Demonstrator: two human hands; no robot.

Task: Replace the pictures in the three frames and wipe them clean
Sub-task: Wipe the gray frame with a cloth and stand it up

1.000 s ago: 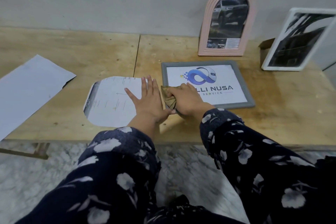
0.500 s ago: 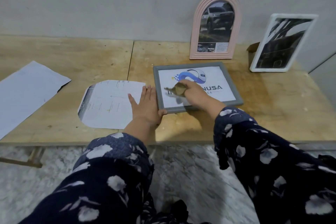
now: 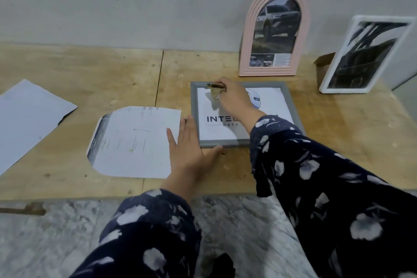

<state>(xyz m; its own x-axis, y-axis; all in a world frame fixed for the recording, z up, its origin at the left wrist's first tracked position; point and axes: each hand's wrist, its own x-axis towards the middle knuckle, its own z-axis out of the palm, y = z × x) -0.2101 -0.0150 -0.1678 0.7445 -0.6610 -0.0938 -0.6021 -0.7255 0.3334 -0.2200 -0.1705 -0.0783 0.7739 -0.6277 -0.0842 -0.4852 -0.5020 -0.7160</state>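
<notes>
A grey rectangular frame (image 3: 291,99) with a white logo print lies flat on the wooden table (image 3: 112,79). My right hand (image 3: 232,97) grips a small brown cloth (image 3: 214,90) near the frame's far left corner, over the glass. With straight fingers, my left hand (image 3: 191,151) lies flat at the frame's near left corner, its thumb along the near edge. A pink arched frame (image 3: 274,29) with a car picture and a white frame (image 3: 361,54) with a dark picture lean against the wall.
A cut-out sheet of paper (image 3: 133,142) lies left of the grey frame, partly under my left hand. A larger white sheet (image 3: 27,117) lies at the far left. A small cardboard box (image 3: 322,67) stands behind the white frame. The table's front edge runs just below my wrists.
My right hand has carried the cloth from the frame's near left corner across the glass to its far left corner. My left hand has stayed beside the frame.
</notes>
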